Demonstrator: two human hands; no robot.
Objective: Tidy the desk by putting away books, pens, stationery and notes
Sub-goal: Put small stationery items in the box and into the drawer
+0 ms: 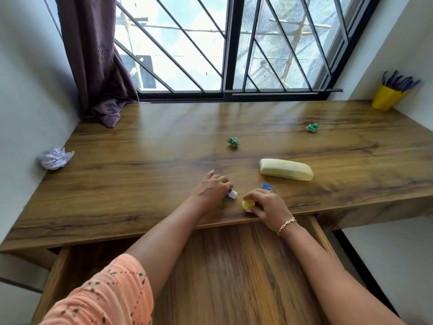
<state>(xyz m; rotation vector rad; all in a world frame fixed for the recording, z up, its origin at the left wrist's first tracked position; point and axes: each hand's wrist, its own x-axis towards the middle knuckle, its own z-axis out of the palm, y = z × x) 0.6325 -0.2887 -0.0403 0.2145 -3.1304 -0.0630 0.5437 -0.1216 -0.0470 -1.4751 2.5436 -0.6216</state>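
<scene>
Near the front edge of the worktop [140,160], the left hand [212,188] had its grip curled round a small white-and-blue item [232,194], whose end poked out past the fingertips; the right hand [267,205] held a round yellow piece [248,204] pinched in its grip; a small blue thing [267,185] lay just behind its knuckles; the pale yellow case [286,169] sat near, farther back.

Wooden desk [140,148] — 2 green wads [233,141], lilac wad [55,158], yellow case [286,169], pen cup [385,97]
</scene>
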